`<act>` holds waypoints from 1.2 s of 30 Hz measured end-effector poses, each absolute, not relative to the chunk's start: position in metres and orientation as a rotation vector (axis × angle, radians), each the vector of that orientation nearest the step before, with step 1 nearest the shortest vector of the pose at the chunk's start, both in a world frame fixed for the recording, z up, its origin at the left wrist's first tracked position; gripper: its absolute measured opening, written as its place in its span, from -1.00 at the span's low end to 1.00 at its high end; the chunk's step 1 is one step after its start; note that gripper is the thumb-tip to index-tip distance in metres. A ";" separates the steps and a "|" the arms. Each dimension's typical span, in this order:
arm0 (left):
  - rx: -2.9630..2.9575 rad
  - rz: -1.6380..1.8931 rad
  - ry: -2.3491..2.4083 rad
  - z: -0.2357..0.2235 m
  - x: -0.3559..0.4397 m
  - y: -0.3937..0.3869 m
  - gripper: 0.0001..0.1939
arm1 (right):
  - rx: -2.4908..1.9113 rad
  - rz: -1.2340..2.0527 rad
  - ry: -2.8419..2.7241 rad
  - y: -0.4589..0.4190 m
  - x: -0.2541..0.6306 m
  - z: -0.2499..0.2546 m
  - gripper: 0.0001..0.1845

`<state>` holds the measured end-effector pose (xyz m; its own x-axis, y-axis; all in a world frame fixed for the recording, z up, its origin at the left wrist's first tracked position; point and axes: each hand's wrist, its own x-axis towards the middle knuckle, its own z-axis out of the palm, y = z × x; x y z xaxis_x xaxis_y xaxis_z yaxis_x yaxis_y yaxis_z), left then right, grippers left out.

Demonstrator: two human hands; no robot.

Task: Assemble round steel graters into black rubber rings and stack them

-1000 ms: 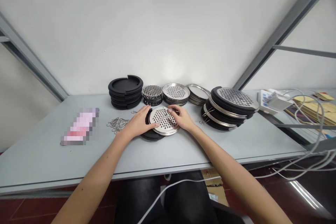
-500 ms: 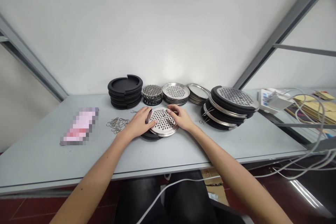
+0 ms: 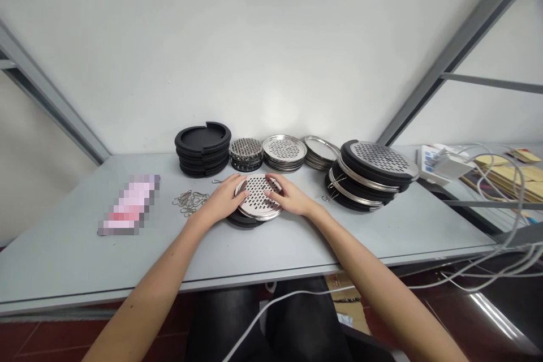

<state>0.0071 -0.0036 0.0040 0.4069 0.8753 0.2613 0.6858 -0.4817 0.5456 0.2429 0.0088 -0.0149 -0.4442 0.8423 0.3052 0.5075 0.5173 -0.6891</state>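
Stainless perforated disc [image 3: 258, 197] sits on a black round base [image 3: 241, 220] on the bench [image 3: 360, 232]; left hand [image 3: 220, 201] and right hand [image 3: 291, 197] lie partly open on opposite sides of its rim, firmness of grip indeterminable

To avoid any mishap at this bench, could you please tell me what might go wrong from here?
The steel disc sits off-centre on the black base under the left hand and right hand, so it could slip off if pressed unevenly. The tilted stack looks unsteady and might slide if bumped. The loose wire clips beside the left hand could get knocked and scattered.
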 end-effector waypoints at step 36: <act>2.277 0.417 1.166 0.030 -0.023 -0.009 0.07 | -1.075 0.859 -2.340 0.005 0.257 -0.005 0.19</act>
